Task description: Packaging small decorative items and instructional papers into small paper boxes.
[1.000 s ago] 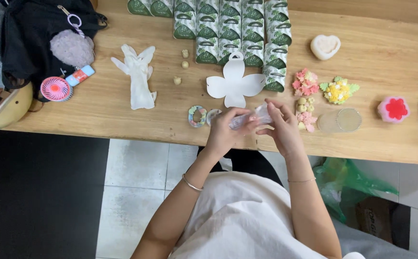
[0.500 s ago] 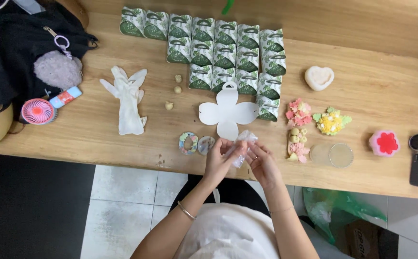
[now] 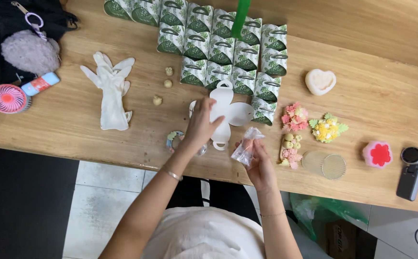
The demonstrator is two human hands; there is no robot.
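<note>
Left hand (image 3: 203, 125) rests open-fingered on the flat white box blank (image 3: 225, 111), near the table's near edge (image 3: 122, 160). Right hand (image 3: 259, 160) pinches a small clear bag (image 3: 247, 147) over that edge; bare wood lies left toward the white gloves (image 3: 110, 91).

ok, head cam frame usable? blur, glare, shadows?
Head view: even soft light, faint shadows only. Left hand on the flat white box blank slightly motion-soft; right hand and its clear bag sharp enough. No glare on the wooden table.
</note>
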